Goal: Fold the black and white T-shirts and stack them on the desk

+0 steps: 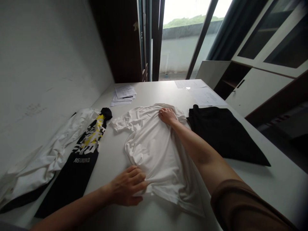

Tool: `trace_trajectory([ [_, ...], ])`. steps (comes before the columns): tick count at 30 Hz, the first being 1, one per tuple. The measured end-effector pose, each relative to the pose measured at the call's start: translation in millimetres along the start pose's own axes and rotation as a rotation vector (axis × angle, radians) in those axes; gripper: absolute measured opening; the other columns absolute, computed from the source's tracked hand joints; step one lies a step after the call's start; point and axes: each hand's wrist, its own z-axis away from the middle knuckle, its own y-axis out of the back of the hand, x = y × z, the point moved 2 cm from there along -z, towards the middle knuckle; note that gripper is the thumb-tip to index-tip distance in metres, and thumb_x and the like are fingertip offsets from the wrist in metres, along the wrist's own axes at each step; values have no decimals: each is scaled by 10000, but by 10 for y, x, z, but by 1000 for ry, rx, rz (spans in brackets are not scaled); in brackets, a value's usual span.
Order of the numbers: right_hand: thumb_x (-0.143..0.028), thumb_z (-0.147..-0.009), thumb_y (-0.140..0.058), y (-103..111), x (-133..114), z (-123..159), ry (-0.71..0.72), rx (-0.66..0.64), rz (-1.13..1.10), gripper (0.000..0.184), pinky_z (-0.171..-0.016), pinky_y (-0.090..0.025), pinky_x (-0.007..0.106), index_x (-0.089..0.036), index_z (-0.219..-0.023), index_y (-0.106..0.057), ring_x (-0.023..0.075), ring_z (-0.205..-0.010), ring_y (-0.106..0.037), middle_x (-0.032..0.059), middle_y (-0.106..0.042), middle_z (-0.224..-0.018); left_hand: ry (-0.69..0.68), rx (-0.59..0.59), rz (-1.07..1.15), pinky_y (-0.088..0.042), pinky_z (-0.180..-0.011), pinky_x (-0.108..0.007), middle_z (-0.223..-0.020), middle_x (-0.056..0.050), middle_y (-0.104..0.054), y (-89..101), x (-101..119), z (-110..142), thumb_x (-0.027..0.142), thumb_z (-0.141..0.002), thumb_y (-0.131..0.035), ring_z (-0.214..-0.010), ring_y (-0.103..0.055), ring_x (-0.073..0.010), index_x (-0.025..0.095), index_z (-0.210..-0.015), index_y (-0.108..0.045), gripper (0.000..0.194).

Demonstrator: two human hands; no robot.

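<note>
A white short-sleeved T-shirt (156,144) lies spread and wrinkled on the white table, its collar end away from me and its hem near. My left hand (131,186) is closed at the shirt's near left corner, with the hem between thumb and fingers. Near the collar and right shoulder, my right hand (167,116) has its fingers curled down onto the cloth, which creases beneath them. My right forearm crosses over the shirt's right side and hides part of that edge. The left sleeve lies out to the side, crumpled.
Folded black cloth (216,131) lies right of the shirt. To the left are a black garment with white and yellow print (81,154) and a rumpled white garment (53,150) along the wall. Papers (124,94) and more sheets (204,95) rest on the far table (156,91).
</note>
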Motion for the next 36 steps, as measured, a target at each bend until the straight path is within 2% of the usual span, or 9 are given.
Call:
trace_trajectory([
  [6,-337,-1037,-430,-34,-620,-132,239,54,-54,351,-1081,-346,448,-178,-1239,-668,315,-1257,-503,156,-629,-1336,-129,137,-103,-450,-1002,-378,-1029,-24,-671,-40,-15,-5,157,-893,-655,-968,-581,-178,213,-921,-620,72],
  [9,-395,-1055,-421,-155,-1102,-256,414,6,-120,368,-1094,-348,426,-209,-1261,-663,281,-1261,-505,122,-632,-1343,-146,126,-12,-455,-997,-368,-1033,-30,-680,-19,-15,-137,241,-939,-629,-975,-593,-174,198,-862,-601,92],
  [12,-416,-1053,-410,-318,-1417,-410,378,-55,-142,394,-1107,-355,440,-233,-1315,-641,279,-1289,-500,107,-616,-1383,-135,31,81,-455,-983,-369,-942,-37,-680,69,-36,-204,338,-978,-583,-927,-598,-177,194,-829,-576,207],
  [19,-541,-1025,-382,-584,-1356,-827,180,-193,-71,573,-1172,-244,631,-286,-1533,-454,364,-1484,-286,92,-377,-1626,-66,-261,355,-438,-757,-315,-763,23,-667,124,76,-10,347,-961,-626,-719,-595,-147,216,-788,-504,250],
  [25,-518,-1027,-384,-594,-1280,-975,153,-165,-68,546,-1175,-246,590,-271,-1501,-497,351,-1469,-304,94,-402,-1610,-114,-324,590,-416,-648,-287,-759,37,-664,118,105,48,348,-938,-656,-670,-589,-128,218,-797,-543,223],
  [27,-498,-1038,-374,-563,-1294,-955,173,-130,-76,516,-1180,-259,536,-257,-1464,-537,322,-1455,-334,95,-454,-1573,2,-250,622,-437,-682,-254,-815,23,-664,159,-102,-7,344,-945,-651,-737,-605,-126,219,-852,-579,172],
  [32,-441,-1054,-377,-417,-1316,-826,149,-70,-94,479,-1181,-291,438,-228,-1439,-566,276,-1421,-417,94,-477,-1560,805,86,11,-440,-877,-365,-989,-77,-634,208,-950,29,271,-978,-557,-961,-584,-235,191,-970,-612,97],
  [34,-447,-1046,-413,-348,-1337,-703,156,-84,-102,472,-1183,-297,428,-230,-1429,-583,278,-1419,-430,91,-474,-1564,955,140,-108,-437,-904,-397,-1022,-94,-618,172,-1142,81,324,-953,-604,-1001,-566,-263,180,-1009,-606,154],
  [36,-469,-1042,-429,-284,-1377,-518,198,-100,-118,472,-1187,-297,429,-244,-1422,-594,279,-1435,-416,86,-462,-1575,978,157,-86,-438,-901,-400,-1008,-87,-606,109,-1202,84,373,-924,-642,-997,-555,-266,184,-974,-597,200],
])
